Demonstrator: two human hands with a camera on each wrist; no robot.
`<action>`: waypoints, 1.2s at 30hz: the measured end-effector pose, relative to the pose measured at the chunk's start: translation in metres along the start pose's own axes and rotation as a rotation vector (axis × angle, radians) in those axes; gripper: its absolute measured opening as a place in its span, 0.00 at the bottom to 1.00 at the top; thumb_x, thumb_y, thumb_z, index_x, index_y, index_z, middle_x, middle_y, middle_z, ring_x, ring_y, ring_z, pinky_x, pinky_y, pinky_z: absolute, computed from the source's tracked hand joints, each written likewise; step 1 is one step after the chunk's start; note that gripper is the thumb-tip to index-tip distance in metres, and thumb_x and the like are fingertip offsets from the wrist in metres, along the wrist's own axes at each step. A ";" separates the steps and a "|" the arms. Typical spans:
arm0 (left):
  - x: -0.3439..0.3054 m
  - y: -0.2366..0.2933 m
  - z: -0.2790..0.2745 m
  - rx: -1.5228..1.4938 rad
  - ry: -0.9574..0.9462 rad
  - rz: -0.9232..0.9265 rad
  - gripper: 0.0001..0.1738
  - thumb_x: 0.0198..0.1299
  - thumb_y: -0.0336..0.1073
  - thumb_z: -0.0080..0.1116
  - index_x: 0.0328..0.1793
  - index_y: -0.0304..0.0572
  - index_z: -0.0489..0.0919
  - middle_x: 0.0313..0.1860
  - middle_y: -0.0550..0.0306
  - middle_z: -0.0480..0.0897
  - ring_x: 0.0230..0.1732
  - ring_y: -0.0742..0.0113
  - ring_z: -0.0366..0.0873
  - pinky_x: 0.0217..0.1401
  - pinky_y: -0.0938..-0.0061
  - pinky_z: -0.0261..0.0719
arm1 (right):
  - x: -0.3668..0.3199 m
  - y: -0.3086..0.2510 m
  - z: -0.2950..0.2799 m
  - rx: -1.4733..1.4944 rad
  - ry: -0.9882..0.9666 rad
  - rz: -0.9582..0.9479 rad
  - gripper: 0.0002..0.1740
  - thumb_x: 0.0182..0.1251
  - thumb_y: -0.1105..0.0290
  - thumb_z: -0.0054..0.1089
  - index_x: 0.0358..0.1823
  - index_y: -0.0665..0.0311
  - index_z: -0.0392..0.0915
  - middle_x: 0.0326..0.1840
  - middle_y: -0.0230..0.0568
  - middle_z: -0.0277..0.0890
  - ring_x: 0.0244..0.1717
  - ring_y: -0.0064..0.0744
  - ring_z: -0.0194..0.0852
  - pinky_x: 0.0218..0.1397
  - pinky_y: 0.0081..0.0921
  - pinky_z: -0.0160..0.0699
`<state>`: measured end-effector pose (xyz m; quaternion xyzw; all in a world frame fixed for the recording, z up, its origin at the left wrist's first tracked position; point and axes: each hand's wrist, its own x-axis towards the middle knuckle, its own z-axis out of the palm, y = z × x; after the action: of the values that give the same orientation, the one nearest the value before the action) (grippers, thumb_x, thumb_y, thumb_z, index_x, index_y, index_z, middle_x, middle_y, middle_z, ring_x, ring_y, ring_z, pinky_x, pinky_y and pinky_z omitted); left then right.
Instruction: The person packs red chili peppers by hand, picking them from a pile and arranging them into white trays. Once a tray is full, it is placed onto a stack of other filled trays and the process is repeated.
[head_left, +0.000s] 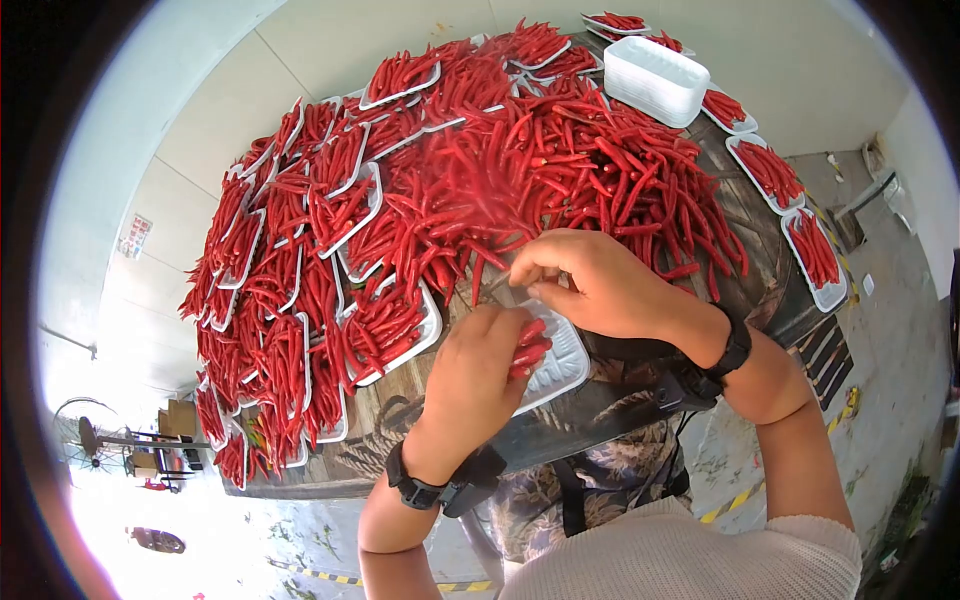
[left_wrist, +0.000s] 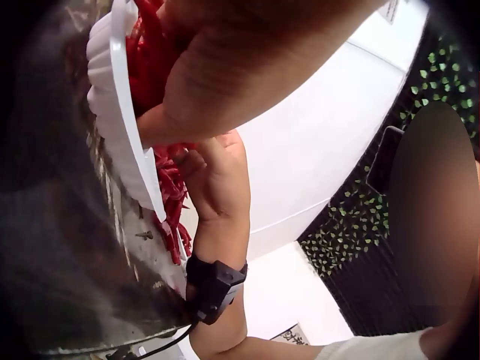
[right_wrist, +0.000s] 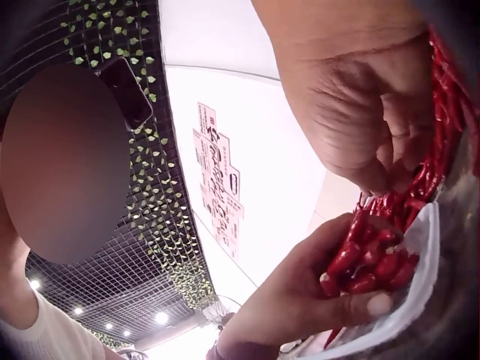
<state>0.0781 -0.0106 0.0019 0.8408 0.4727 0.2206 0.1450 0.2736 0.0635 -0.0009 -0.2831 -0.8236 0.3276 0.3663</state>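
Note:
My left hand (head_left: 472,368) grips a bunch of red chili peppers (head_left: 531,345) over a white foam tray (head_left: 562,365) at the table's near edge. In the right wrist view, the peppers (right_wrist: 367,259) lie in the palm, stem ends showing, with the thumb along the tray's rim (right_wrist: 427,277). My right hand (head_left: 605,280) is just beyond the tray, fingers bent down beside the big loose chili pile (head_left: 620,170). Its fingertips are partly hidden, and I cannot tell whether they pinch a pepper. The left wrist view shows the tray's ribbed side (left_wrist: 112,112) close up.
Foam trays filled with chilies (head_left: 395,325) crowd the table's left side, some overlapping. A stack of white foam trays (head_left: 655,82) stands at the back right. More filled trays (head_left: 815,258) line the right edge. Rope (head_left: 385,440) lies along the wooden table's near side.

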 end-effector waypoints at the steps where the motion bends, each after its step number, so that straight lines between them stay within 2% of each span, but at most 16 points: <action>1: 0.000 0.000 0.000 -0.002 0.040 -0.014 0.29 0.47 0.31 0.73 0.57 0.38 0.75 0.48 0.43 0.78 0.50 0.39 0.77 0.52 0.54 0.76 | 0.000 -0.002 -0.001 0.001 0.001 0.001 0.11 0.61 0.81 0.64 0.46 0.67 0.79 0.40 0.41 0.81 0.38 0.33 0.83 0.40 0.28 0.79; 5: -0.002 0.005 -0.006 -0.046 0.026 -0.030 0.34 0.44 0.36 0.77 0.58 0.39 0.75 0.51 0.45 0.77 0.54 0.41 0.76 0.56 0.55 0.76 | 0.000 -0.005 -0.005 0.005 -0.051 0.033 0.11 0.61 0.79 0.65 0.46 0.67 0.80 0.40 0.41 0.81 0.38 0.33 0.82 0.40 0.28 0.80; 7: -0.003 0.007 -0.008 0.016 0.039 -0.035 0.38 0.38 0.37 0.80 0.59 0.40 0.76 0.54 0.46 0.76 0.57 0.43 0.75 0.59 0.56 0.75 | 0.000 -0.005 -0.005 0.008 -0.056 0.040 0.12 0.61 0.78 0.66 0.46 0.67 0.80 0.40 0.41 0.81 0.38 0.33 0.82 0.40 0.28 0.80; 9: -0.004 0.006 -0.012 0.009 0.026 -0.034 0.40 0.36 0.35 0.81 0.60 0.40 0.76 0.55 0.47 0.75 0.58 0.43 0.74 0.60 0.56 0.75 | 0.001 -0.007 -0.005 0.019 -0.071 0.024 0.11 0.56 0.76 0.67 0.41 0.68 0.79 0.38 0.49 0.81 0.41 0.48 0.82 0.42 0.38 0.78; 13: -0.004 0.002 -0.026 -0.059 -0.010 -0.025 0.43 0.33 0.35 0.82 0.61 0.41 0.76 0.56 0.48 0.74 0.61 0.45 0.73 0.63 0.56 0.74 | 0.000 -0.010 -0.007 0.008 -0.166 0.061 0.13 0.55 0.74 0.70 0.42 0.68 0.80 0.39 0.49 0.81 0.41 0.49 0.82 0.42 0.38 0.78; 15: -0.005 -0.004 -0.031 -0.090 -0.022 -0.046 0.43 0.33 0.36 0.82 0.61 0.41 0.76 0.57 0.47 0.75 0.62 0.45 0.73 0.64 0.56 0.73 | -0.002 -0.005 -0.006 -0.040 -0.191 -0.017 0.15 0.57 0.70 0.72 0.45 0.67 0.82 0.43 0.44 0.82 0.40 0.38 0.83 0.42 0.33 0.80; 19: -0.007 -0.011 -0.029 -0.054 -0.043 -0.052 0.42 0.34 0.39 0.81 0.61 0.42 0.77 0.58 0.46 0.76 0.63 0.44 0.72 0.67 0.56 0.71 | -0.002 -0.009 -0.011 -0.112 -0.322 -0.019 0.14 0.57 0.71 0.71 0.44 0.67 0.82 0.40 0.45 0.82 0.40 0.39 0.83 0.42 0.33 0.80; 22: -0.007 -0.011 -0.030 -0.014 -0.057 -0.056 0.47 0.29 0.42 0.85 0.62 0.42 0.78 0.60 0.46 0.76 0.64 0.45 0.73 0.68 0.58 0.72 | 0.003 -0.009 -0.021 -0.084 -0.276 0.109 0.12 0.58 0.72 0.70 0.42 0.67 0.82 0.36 0.45 0.82 0.39 0.40 0.83 0.43 0.34 0.80; 24: -0.007 -0.011 -0.031 -0.030 -0.057 -0.048 0.47 0.28 0.41 0.85 0.62 0.42 0.78 0.60 0.46 0.76 0.64 0.45 0.73 0.68 0.58 0.72 | 0.004 -0.001 -0.034 -0.281 0.068 0.111 0.10 0.59 0.74 0.68 0.41 0.66 0.81 0.34 0.44 0.82 0.38 0.43 0.82 0.43 0.36 0.79; 25: -0.007 -0.010 -0.032 -0.038 -0.063 -0.040 0.48 0.27 0.40 0.85 0.62 0.42 0.78 0.59 0.47 0.76 0.64 0.45 0.73 0.68 0.58 0.72 | 0.005 0.007 -0.039 -0.464 0.184 0.017 0.08 0.59 0.75 0.67 0.40 0.65 0.81 0.35 0.44 0.81 0.37 0.45 0.81 0.44 0.37 0.78; 26: -0.006 -0.008 -0.034 -0.049 -0.055 -0.038 0.48 0.27 0.40 0.85 0.62 0.42 0.78 0.59 0.47 0.76 0.64 0.45 0.73 0.68 0.58 0.72 | 0.003 0.013 -0.044 -0.616 0.265 0.015 0.07 0.59 0.75 0.66 0.39 0.64 0.81 0.34 0.43 0.80 0.36 0.47 0.80 0.44 0.38 0.77; 28: -0.007 -0.003 -0.041 -0.062 -0.105 -0.054 0.44 0.31 0.34 0.81 0.63 0.44 0.77 0.58 0.49 0.76 0.63 0.46 0.71 0.66 0.58 0.71 | -0.001 0.017 -0.057 -0.767 0.233 0.098 0.07 0.58 0.76 0.66 0.39 0.64 0.82 0.33 0.43 0.79 0.37 0.46 0.79 0.45 0.38 0.76; 32: -0.010 -0.009 -0.049 -0.004 -0.124 -0.044 0.41 0.22 0.33 0.83 0.52 0.43 0.80 0.49 0.51 0.77 0.56 0.47 0.74 0.59 0.60 0.73 | -0.001 0.013 -0.064 -0.639 0.114 0.229 0.05 0.57 0.75 0.63 0.35 0.62 0.81 0.36 0.46 0.78 0.44 0.53 0.78 0.49 0.46 0.75; 33: -0.010 -0.010 -0.049 -0.007 -0.124 -0.048 0.41 0.22 0.33 0.83 0.52 0.43 0.80 0.49 0.51 0.77 0.56 0.47 0.74 0.59 0.60 0.73 | -0.002 0.011 -0.061 -0.602 0.067 0.185 0.04 0.56 0.75 0.64 0.34 0.62 0.81 0.36 0.45 0.77 0.44 0.52 0.77 0.49 0.45 0.75; 35: -0.011 -0.012 -0.049 0.001 -0.118 -0.025 0.31 0.23 0.32 0.82 0.40 0.43 0.80 0.40 0.52 0.75 0.48 0.48 0.74 0.52 0.60 0.73 | -0.004 0.013 -0.054 -0.556 0.010 0.148 0.04 0.54 0.75 0.64 0.33 0.62 0.81 0.36 0.45 0.76 0.44 0.52 0.76 0.49 0.45 0.75; 36: -0.012 -0.012 -0.051 -0.001 -0.124 -0.035 0.31 0.23 0.32 0.82 0.40 0.43 0.80 0.40 0.52 0.75 0.48 0.48 0.74 0.52 0.60 0.73 | -0.005 0.016 -0.050 -0.596 -0.026 0.061 0.04 0.54 0.75 0.63 0.32 0.61 0.81 0.36 0.45 0.75 0.44 0.51 0.76 0.49 0.44 0.76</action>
<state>0.0383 -0.0129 0.0377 0.8442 0.4774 0.1658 0.1785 0.3197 0.0868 0.0106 -0.3986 -0.8793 0.0860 0.2463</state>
